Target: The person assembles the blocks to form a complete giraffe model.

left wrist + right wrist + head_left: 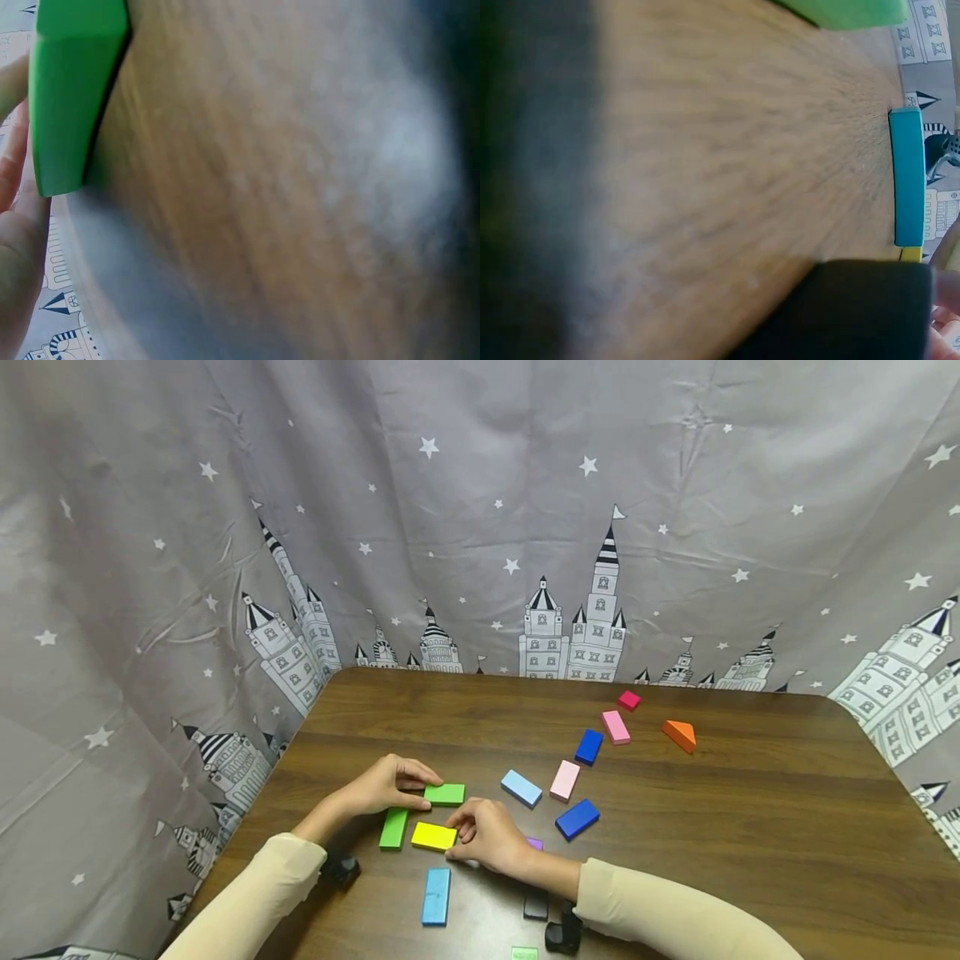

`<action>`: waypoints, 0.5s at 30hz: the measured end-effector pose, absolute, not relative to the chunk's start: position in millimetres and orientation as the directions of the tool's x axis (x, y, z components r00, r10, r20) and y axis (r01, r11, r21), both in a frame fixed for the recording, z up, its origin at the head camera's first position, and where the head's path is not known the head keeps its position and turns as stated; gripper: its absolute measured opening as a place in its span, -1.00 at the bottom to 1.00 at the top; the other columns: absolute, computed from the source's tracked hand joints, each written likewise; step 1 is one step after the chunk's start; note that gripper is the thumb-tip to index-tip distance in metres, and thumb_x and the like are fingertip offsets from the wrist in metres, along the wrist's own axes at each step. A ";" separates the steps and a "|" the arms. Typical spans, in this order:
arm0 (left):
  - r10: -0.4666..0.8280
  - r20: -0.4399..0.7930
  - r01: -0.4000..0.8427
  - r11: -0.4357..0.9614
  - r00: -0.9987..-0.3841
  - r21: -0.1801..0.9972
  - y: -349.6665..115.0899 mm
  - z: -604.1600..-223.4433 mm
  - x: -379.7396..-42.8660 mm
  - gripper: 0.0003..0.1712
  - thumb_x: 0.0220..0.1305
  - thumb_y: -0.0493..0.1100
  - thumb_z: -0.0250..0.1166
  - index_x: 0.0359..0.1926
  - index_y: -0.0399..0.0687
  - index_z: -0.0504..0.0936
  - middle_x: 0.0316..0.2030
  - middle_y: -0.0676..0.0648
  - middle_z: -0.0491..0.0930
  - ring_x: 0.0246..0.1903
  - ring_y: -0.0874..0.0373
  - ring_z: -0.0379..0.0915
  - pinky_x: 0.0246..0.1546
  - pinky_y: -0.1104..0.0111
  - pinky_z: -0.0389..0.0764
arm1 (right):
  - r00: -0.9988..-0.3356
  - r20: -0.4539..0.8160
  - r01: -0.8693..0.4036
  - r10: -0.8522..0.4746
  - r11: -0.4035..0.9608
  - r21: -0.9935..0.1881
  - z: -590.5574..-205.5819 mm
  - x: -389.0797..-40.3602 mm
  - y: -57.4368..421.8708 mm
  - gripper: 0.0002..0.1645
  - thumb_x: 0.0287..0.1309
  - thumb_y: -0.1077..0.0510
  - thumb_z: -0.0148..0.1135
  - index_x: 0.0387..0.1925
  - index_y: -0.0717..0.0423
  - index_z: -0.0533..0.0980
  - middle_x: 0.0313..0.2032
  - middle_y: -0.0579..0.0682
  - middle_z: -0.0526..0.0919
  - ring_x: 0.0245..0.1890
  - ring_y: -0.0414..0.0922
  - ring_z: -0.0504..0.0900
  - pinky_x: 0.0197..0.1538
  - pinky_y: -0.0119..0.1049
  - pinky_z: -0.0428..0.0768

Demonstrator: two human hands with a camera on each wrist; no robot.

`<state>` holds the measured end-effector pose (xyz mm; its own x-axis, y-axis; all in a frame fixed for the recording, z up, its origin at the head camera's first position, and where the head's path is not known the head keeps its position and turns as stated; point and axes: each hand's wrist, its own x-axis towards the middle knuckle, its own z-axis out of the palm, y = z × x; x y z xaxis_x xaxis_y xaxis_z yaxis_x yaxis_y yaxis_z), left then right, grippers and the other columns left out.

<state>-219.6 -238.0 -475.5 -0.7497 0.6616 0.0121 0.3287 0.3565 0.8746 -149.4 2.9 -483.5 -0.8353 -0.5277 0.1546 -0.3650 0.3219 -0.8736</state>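
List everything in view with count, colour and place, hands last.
Green blocks: 2, green, at and just below left hand
Yellow block: 1, yellow, at right hand
Cyan block: 1, blue, below yellow
Purple block: 1, purple, mostly hidden behind right hand
Black block: 1, black, below right wrist
Pale block: 1, light green, bottom edge
Sky block: 1, light blue, mid-table
Navy blocks: 2, dark blue, right of sky block
Pink blocks: 2, pink, near navy blocks
Red block: 1, red, far edge
Triangular block: 1, orange, farthest right
Table: 1, brown, underneath
Curtain: 1, grey, behind
Unclear object: 1, dark, right-wrist view's right edge
Wrist cameras: 2, black, wrists
Sleeves: 2, cream, forearms
Left hand: 1, bare, pinching upper green block
Right hand: 1, bare, pinching yellow block
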 end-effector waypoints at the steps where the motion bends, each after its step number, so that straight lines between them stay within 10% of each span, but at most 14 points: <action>1: 0.663 0.013 0.331 0.356 -0.749 0.874 -238.0 -475.9 -219.3 -0.62 0.13 -0.40 0.46 0.01 -0.39 0.69 -0.02 -0.24 0.65 0.04 -0.09 0.56 0.03 0.29 0.59 | -0.834 0.158 -0.370 -0.529 0.323 -0.871 -483.4 -149.3 2.8 -0.66 -0.24 0.44 0.60 -0.31 0.38 0.67 -0.44 0.02 0.57 -0.48 -0.20 0.58 -0.39 -0.53 0.57; 15: 0.696 0.027 0.364 0.340 -0.717 0.867 -235.7 -475.6 -210.7 -0.61 0.13 -0.38 0.47 0.01 -0.40 0.68 -0.04 -0.23 0.65 0.00 -0.08 0.58 0.00 0.27 0.61 | -0.833 0.166 -0.362 -0.528 0.292 -0.885 -485.2 -146.3 12.6 -0.68 -0.25 0.50 0.57 -0.34 0.40 0.66 -0.42 0.07 0.56 -0.47 -0.15 0.62 -0.39 -0.52 0.59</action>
